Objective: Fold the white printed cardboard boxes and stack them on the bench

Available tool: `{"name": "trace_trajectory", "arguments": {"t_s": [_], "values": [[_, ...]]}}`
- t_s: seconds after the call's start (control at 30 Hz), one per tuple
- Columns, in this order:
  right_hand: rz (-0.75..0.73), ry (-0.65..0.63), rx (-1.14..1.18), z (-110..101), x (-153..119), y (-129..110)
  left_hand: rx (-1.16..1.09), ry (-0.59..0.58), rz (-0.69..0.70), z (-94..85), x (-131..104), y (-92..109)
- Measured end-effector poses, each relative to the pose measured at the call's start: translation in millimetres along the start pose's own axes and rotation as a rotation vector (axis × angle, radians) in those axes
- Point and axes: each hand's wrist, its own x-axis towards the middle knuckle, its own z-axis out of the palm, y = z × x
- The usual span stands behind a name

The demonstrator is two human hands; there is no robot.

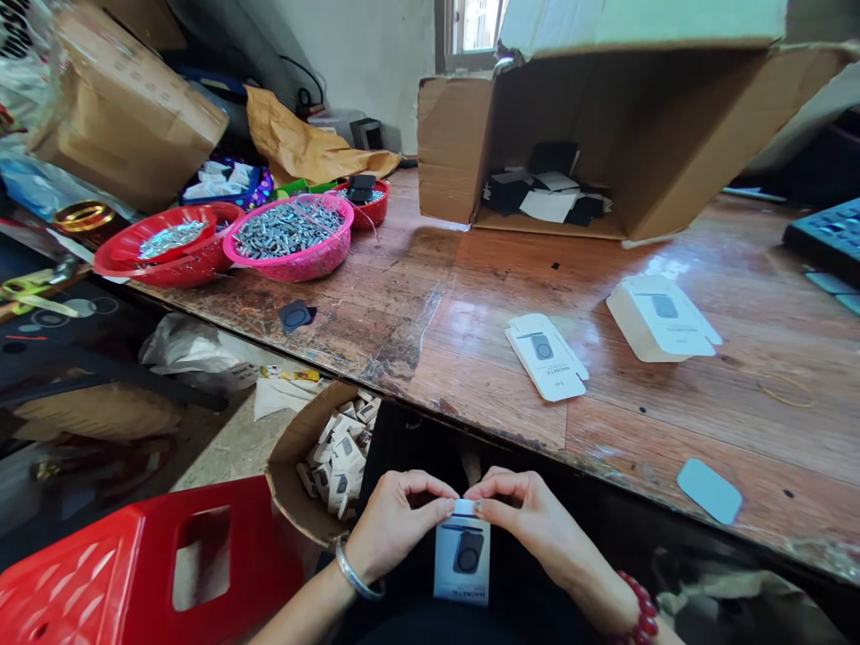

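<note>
Between my two hands, just off the table's front edge, hangs a small white printed box (461, 566) marked "MAGNETIC" with a dark device pictured on it. My left hand (403, 512) pinches the left side of its top flap between thumb and fingers. The right side of that flap is pinched by my right hand (514, 511). On the table lies a flat, unfolded box of the same print (547, 356). Farther right is a thick stack of such flat boxes (662, 318). Whether anything is inside the held box is hidden.
Below left, a carton (286, 484) holds many small boxes beside a red stool (134, 564). A pink basket (292, 264) of metal pieces and a red basket (134, 269) stand at the back left. A large open carton (453, 148) holds dark and white sheets.
</note>
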Motion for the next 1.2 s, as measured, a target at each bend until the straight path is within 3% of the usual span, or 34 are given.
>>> {"name": "trace_trajectory", "arguments": {"t_s": [0.3, 0.57, 0.73, 0.93, 1.0, 1.07, 1.13, 1.2], "values": [[-0.137, -0.039, -0.107, -2, -6, 9, 0.016, -0.054, 0.085, -2.6, -2, -16], [-0.383, -0.172, -0.081, 11, -21, 38, 0.097, 0.062, 0.326, 4.6, -17, -50], [-0.408, -0.089, -0.202, 17, -18, 46, 0.109, 0.022, 0.253, 6.9, -12, -61], [-0.359, -0.051, -0.638, 26, -12, 23, -0.234, 0.038, -0.008, 10.5, 3, -78], [-0.459, 0.039, -0.686, 22, -8, 12, -0.271, 0.104, -0.019, -1.0, 9, -78], [-0.617, 0.212, -0.685, 7, -1, -2, -0.261, 0.251, -0.036, -24.8, 16, -77], [-0.736, 0.446, -0.716, -19, 11, -15, -0.227, 0.48, -0.062, -59.0, 24, -79], [-0.738, 0.629, -0.827, -52, 26, -27, -0.144, 0.713, -0.07, -96.8, 32, -85]]}}
